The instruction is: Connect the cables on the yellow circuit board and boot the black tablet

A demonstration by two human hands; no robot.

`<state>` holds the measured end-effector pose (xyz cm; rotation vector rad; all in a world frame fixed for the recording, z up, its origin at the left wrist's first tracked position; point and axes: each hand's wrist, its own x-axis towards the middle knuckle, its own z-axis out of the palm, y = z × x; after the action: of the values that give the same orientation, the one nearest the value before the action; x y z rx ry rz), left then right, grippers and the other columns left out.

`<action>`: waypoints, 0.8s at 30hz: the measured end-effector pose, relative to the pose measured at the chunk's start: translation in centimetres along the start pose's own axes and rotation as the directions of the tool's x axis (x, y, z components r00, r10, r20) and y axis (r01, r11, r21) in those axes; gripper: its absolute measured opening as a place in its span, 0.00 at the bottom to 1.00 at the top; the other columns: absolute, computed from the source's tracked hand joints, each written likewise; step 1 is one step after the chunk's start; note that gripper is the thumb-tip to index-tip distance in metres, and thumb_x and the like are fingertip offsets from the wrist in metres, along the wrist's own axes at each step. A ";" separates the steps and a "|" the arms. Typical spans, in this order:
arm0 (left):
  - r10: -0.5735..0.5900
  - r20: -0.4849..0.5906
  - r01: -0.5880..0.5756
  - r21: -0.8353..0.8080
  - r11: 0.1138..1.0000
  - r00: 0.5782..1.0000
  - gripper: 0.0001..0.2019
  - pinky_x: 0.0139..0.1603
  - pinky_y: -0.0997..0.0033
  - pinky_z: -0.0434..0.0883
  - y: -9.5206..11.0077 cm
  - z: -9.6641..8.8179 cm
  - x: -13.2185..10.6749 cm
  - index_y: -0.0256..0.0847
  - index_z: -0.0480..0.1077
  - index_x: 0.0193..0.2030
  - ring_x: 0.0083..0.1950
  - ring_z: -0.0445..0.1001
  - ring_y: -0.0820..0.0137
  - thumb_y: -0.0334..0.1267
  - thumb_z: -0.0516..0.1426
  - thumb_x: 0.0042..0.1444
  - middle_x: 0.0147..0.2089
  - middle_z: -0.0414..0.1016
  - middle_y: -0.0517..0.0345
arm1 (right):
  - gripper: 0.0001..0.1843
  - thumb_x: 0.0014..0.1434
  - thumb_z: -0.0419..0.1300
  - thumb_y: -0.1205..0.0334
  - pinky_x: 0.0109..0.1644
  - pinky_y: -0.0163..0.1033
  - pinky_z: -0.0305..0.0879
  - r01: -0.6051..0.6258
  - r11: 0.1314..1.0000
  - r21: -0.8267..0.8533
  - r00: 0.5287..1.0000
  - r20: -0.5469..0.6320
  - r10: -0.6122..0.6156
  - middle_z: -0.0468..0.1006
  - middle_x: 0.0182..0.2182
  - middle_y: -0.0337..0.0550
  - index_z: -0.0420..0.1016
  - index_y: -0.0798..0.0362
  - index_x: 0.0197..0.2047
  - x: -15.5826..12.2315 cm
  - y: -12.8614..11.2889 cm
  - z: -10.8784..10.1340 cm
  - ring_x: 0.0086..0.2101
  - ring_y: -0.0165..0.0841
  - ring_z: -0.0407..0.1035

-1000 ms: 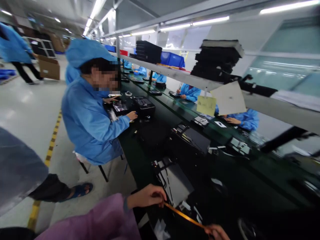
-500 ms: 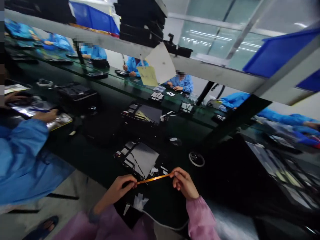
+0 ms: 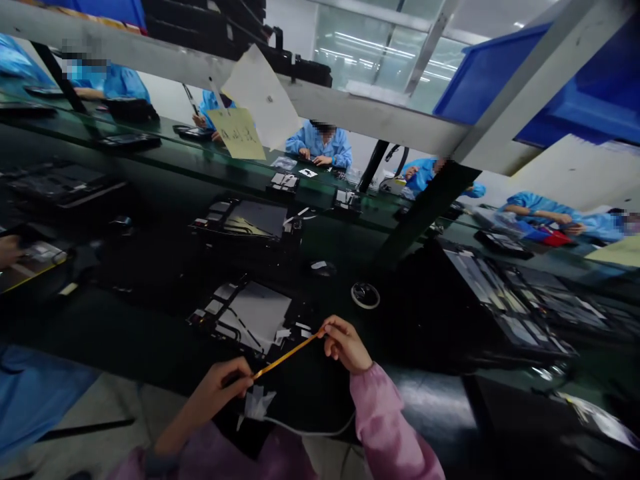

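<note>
Holding the strip (image 3: 285,358) well calls, I judge, for a light, even pull from both ends: enough to stop it sagging, not enough to crease it. The left hand (image 3: 220,392) has thumb and fingers pinched on one end, the right hand (image 3: 347,343) on the other, so each grip is clamped on the strip, which runs nearly straight between them over the table (image 3: 305,397). A pinch without twist (a flat ribbon like this would probably kink) should serve best. The strip is orange, narrow and glossy, seemingly film; the panel (image 3: 260,308) beyond it is a flat grey slab with black bands and small white tabs. Beside the left hand sits a crumpled, translucent scrap (image 3: 258,403). Against so dark a table, I cannot tell how high the strip hangs.
</note>
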<state>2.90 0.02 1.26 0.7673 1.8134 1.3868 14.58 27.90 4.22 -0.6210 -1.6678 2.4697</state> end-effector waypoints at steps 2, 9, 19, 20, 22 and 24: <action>0.011 0.017 -0.011 -0.016 1.000 1.000 0.16 0.33 0.73 0.65 -0.1 0.2 0.3 0.39 0.68 0.27 0.29 0.67 0.70 0.50 0.57 0.56 0.24 0.67 0.61 | 0.19 0.52 0.69 0.50 0.12 0.23 0.51 0.010 1.000 0.013 1.000 -0.008 -0.010 0.78 0.28 0.40 0.68 0.55 0.33 -0.1 -0.2 -0.2 0.15 0.22 0.66; 0.028 0.046 -0.026 -0.054 0.998 0.999 0.13 0.41 0.72 0.67 -0.6 -0.9 0.5 0.40 0.73 0.35 0.36 0.72 0.67 0.47 0.55 0.60 0.32 0.74 0.57 | 0.18 0.52 0.68 0.50 0.12 0.23 0.49 0.014 1.000 0.022 1.000 -0.015 -0.013 0.79 0.29 0.41 0.69 0.55 0.33 -0.1 -0.4 -0.7 0.13 0.20 0.64; -0.018 0.089 0.024 -0.068 0.997 0.996 0.12 0.43 0.69 0.70 -1.2 -1.3 1.1 0.40 0.73 0.32 0.36 0.73 0.66 0.46 0.57 0.57 0.31 0.75 0.57 | 0.18 0.50 0.69 0.49 0.12 0.24 0.46 0.026 0.999 -0.040 1.000 -0.014 -0.026 0.72 0.15 0.34 0.71 0.55 0.31 0.4 0.0 -1.6 0.11 0.21 0.58; -0.008 0.086 0.014 -0.069 0.998 0.996 0.12 0.44 0.68 0.70 -1.3 -1.3 1.1 0.39 0.72 0.30 0.35 0.72 0.66 0.46 0.57 0.57 0.30 0.74 0.57 | 0.19 0.50 0.69 0.49 0.12 0.24 0.46 0.024 0.999 -0.045 1.000 -0.015 -0.025 0.72 0.15 0.34 0.71 0.55 0.31 0.5 0.0 -1.7 0.11 0.21 0.58; 0.016 0.087 -0.009 -0.075 0.997 0.996 0.14 0.45 0.68 0.69 -1.3 -1.3 1.0 0.39 0.70 0.27 0.35 0.72 0.67 0.46 0.56 0.58 0.28 0.72 0.57 | 0.20 0.48 0.70 0.48 0.12 0.24 0.48 0.019 0.998 -0.056 1.000 -0.016 -0.020 0.75 0.19 0.36 0.71 0.56 0.31 0.6 0.0 -2.0 0.12 0.21 0.61; 0.034 0.103 -0.025 -0.087 0.996 0.994 0.14 0.45 0.68 0.69 -1.0 -1.3 0.8 0.39 0.69 0.26 0.34 0.71 0.67 0.46 0.55 0.58 0.28 0.71 0.58 | 0.21 0.47 0.70 0.47 0.12 0.24 0.50 0.013 0.997 -0.072 1.000 -0.019 -0.015 0.78 0.23 0.39 0.71 0.56 0.31 0.7 0.0 -2.1 0.13 0.22 0.64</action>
<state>1.37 -0.28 0.34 0.8098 1.6579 1.4074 14.72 29.91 3.34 -0.6369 -1.7539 2.3956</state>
